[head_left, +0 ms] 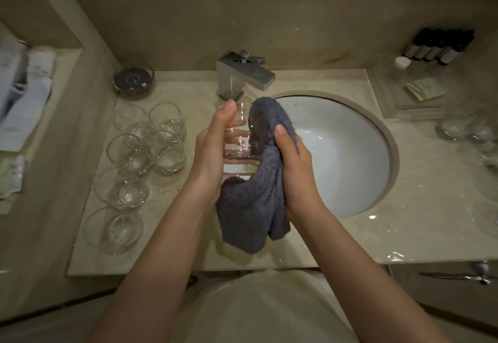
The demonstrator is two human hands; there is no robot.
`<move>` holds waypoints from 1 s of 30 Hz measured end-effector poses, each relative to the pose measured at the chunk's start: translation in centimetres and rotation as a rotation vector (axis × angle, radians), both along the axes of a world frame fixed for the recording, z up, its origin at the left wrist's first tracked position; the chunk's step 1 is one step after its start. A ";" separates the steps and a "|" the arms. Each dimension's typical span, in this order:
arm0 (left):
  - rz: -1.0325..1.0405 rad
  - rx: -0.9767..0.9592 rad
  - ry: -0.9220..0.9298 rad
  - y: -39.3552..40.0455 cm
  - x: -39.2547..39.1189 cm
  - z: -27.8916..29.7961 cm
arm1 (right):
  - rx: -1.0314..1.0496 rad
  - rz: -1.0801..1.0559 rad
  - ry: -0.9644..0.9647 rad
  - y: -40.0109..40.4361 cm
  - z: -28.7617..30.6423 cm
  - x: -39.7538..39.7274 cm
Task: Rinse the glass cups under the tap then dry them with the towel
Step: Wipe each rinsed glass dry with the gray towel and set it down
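Fingers (239,135) of my left hand (213,151) are curled round a glass cup (238,143), thumb up near the rim, seen through the clear wall. My right hand (293,164) is clamped on the grey towel (250,205), fingers hidden in the cloth, thumb on top, bunching it against and into the cup's mouth side. Cup is held in the air above the table (269,256) edge, just left of the sink (350,154) and just in front of the tap (245,75). Long axis looks tilted, roughly lying over, thick base toward me and the mouth away toward the tap; exact angle hard to read through glass. Risk, as I judge it: wet glass slips from a one-hand grip while the towel twists, dropping onto stone or into the basin; too much squeeze could crack it. Other glass cups (151,137) stand clustered on the table at left, close enough to be knocked by an elbow.
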State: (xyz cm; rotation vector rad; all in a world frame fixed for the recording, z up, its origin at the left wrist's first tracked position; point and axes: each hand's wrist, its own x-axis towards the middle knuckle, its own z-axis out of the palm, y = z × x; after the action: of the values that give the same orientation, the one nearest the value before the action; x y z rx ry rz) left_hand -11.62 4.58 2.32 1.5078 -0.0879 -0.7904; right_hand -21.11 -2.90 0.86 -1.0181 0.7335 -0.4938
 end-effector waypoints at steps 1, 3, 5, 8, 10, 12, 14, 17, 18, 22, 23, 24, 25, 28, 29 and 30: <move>-0.003 0.080 -0.094 0.1 0.4 -0.4 | -0.014 0.014 -0.004 0.0 -0.2 0.1; 0.037 0.194 -0.229 0.4 1.0 -0.8 | -0.041 0.023 -0.001 0.2 -0.4 0.3; 0.028 0.296 -0.345 0.8 1.2 -0.7 | -0.090 0.018 0.023 0.6 -0.6 0.6; -0.018 0.368 -0.420 1.1 0.8 -0.7 | -0.110 0.002 0.035 1.1 -0.5 0.9; 0.010 0.248 -0.291 1.0 0.7 -0.5 | -0.032 -0.022 0.017 1.0 -0.5 1.0; 0.006 0.066 -0.015 0.9 0.5 0.1 | 0.076 -0.027 -0.009 1.0 -0.6 1.1; 0.009 -0.004 0.076 0.8 0.5 0.0 | 0.108 -0.028 -0.019 0.8 -0.7 1.3; 0.023 0.146 -0.192 0.9 1.0 -0.2 | 0.013 -0.022 -0.006 0.6 -0.7 1.4; 0.029 0.162 -0.252 1.1 1.1 -0.1 | -0.030 -0.010 0.001 0.6 -0.5 1.3; 0.018 0.137 -0.261 1.3 0.8 0.1 | -0.104 0.018 -0.018 0.9 0.0 1.4; 0.023 0.089 -0.197 1.3 0.8 0.2 | -0.089 0.024 -0.032 1.0 0.0 1.4; 0.025 0.035 -0.112 1.3 0.7 0.5 | -0.056 0.022 -0.047 1.1 0.0 1.5; 0.031 -0.009 -0.043 1.3 0.7 0.7 | -0.026 0.022 -0.065 1.1 -0.2 1.5; 0.019 0.067 -0.156 1.5 0.7 0.0 | -0.011 0.015 -0.067 1.0 -0.5 1.6; 0.022 0.122 -0.242 1.5 0.8 -0.4 | -0.027 0.017 -0.056 1.0 -0.7 1.5; 0.027 0.171 -0.308 1.7 0.8 -0.6 | -0.038 0.017 -0.039 1.1 -0.7 1.4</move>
State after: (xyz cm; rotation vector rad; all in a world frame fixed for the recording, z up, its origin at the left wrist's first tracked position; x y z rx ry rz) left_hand -10.82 6.29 1.75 1.7815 -0.2338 -0.5496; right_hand -19.71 -1.81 0.19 -1.0462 0.6825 -0.5135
